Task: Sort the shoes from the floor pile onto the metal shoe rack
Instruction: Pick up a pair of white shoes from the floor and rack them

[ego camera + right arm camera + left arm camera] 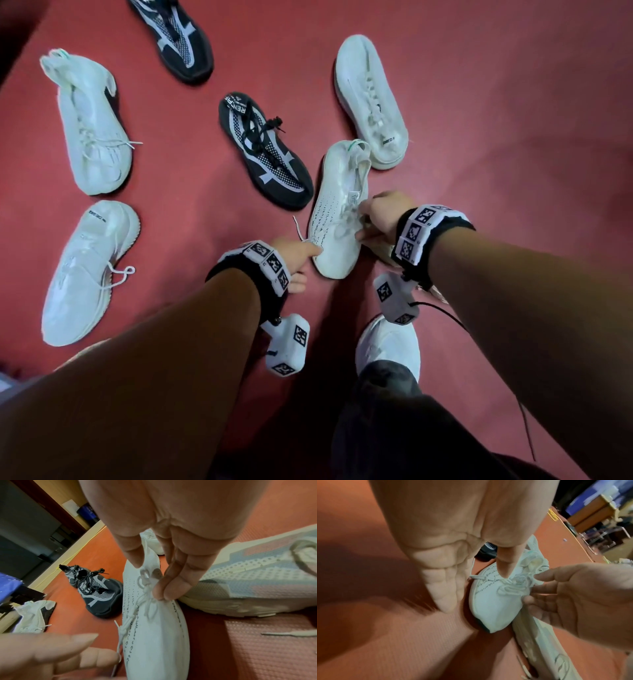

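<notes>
A white knit shoe with black dotted marks lies on the red floor, toe towards me. My right hand pinches its laces and upper between thumb and fingers. My left hand is at the toe's left side; its thumb touches the upper, its other fingers are curled, and a loose lace runs between its fingertips. A pale mesh shoe lies on its side right beside the held shoe, under my right wrist. No rack is in view.
Two black shoes lie beyond the held one. White shoes lie at the left and at the far right. My own white-shod foot stands just behind. Furniture borders the floor.
</notes>
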`<state>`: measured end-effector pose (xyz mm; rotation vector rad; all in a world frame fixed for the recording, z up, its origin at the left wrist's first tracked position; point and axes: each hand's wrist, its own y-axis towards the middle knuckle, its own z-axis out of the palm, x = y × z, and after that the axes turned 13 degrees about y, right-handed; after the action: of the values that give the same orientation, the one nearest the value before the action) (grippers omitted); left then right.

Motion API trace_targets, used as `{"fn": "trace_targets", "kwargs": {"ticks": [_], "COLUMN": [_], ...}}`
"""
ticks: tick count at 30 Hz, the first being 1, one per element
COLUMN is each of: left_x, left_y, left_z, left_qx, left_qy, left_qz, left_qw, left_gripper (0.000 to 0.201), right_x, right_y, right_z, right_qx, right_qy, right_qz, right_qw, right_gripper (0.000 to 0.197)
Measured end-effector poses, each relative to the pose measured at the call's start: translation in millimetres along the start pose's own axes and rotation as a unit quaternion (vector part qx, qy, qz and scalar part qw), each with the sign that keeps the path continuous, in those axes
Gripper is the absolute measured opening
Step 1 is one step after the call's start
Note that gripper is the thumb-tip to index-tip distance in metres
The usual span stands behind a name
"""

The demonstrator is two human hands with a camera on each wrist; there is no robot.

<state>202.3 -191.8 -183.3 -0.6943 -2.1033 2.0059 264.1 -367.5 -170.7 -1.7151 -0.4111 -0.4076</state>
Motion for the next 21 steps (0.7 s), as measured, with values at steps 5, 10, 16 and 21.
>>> {"fn": "trace_targets", "kwargs": {"ticks": [5, 10, 16, 21], "left_x": [-9, -19, -48, -62], "left_y": [7, -8, -40, -59], "left_z": [4, -16, -61, -87], "left_qx": [0.019, 0.016, -0.059, -0.193], "left_qy": [-0.065, -0.097, -0.181, -0.141], "left_qz": [-0.003, 0.033, 0.071, 0.076], "left_qw": [0.998, 0.995, 0.979, 0.968], "left_gripper": [0.020, 0.044, 0.035, 0.005], "right_x": [-2, 3, 24, 43], "right_y": [8, 13, 29, 47], "right_z": [0, 1, -4, -11], "right_qx": [0.030, 0.068, -0.011, -0.067], "right_qy": [0.037, 0.106, 0.228, 0.243], "right_qz": [0.013, 0.008, -0.045, -0.108], "right_qw": [0.999, 0.992, 0.972, 0.961], "right_gripper": [0.013, 0.022, 0.020, 0.026]}}
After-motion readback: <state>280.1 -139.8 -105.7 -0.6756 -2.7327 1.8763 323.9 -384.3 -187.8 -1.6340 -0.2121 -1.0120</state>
